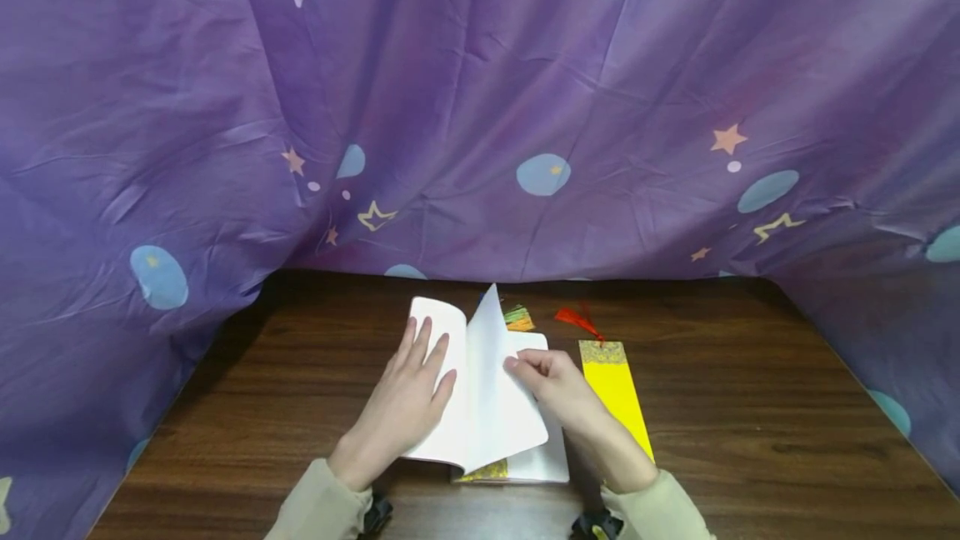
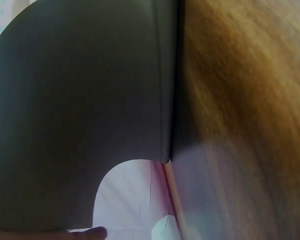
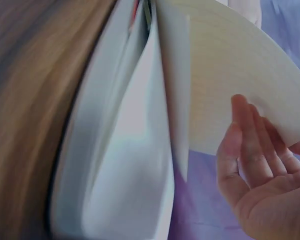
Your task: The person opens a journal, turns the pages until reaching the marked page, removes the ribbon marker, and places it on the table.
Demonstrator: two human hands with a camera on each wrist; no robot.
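An opened notebook (image 1: 442, 440) with blank white pages lies on the table. My left hand (image 1: 405, 394) rests on its left-hand pages with the fingers spread. My right hand (image 1: 558, 382) pinches the edge of a raised page (image 1: 486, 382); in the right wrist view that hand (image 3: 265, 185) is against the curved page (image 3: 225, 65). A yellow patterned strip (image 1: 487, 471) shows at the notebook's bottom edge, and a green and orange tassel (image 1: 519, 318) sticks out at its top. In the left wrist view the notebook's dark underside (image 2: 80, 110) fills much of the frame.
To the right of the notebook lies a yellow bookmark (image 1: 617, 394) with a red tassel (image 1: 579, 321), partly behind my right forearm. Beneath everything is a dark wooden table (image 1: 750, 440). A purple curtain (image 1: 480, 107) with stars hangs behind it.
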